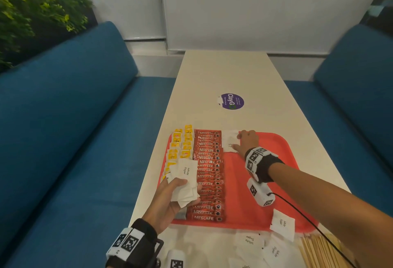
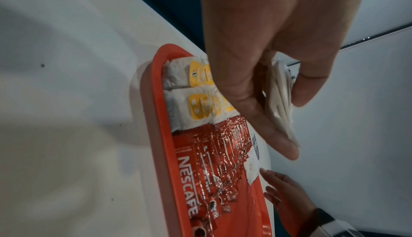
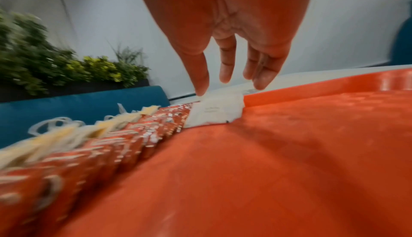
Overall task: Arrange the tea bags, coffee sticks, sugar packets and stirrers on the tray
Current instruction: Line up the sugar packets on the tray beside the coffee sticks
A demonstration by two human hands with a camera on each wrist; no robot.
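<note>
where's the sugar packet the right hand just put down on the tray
In the head view, the sugar packet lies at the tray's far edge, just right of the coffee sticks, with the right hand's straight fingers on it.

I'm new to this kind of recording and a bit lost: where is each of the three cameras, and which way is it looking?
Head: worn on the head, looking forward and down at the red plastic tray; both forearms and hands show.
Left wrist: looks along the left hand, which grips a stack of white sugar packets above the tray.
Right wrist: looks along the right hand, whose straight fingers touch a white sugar packet at the tray's far rim.
Shared: all three show the row of red Nescafe coffee sticks; the head and left wrist views both show both hands.
</note>
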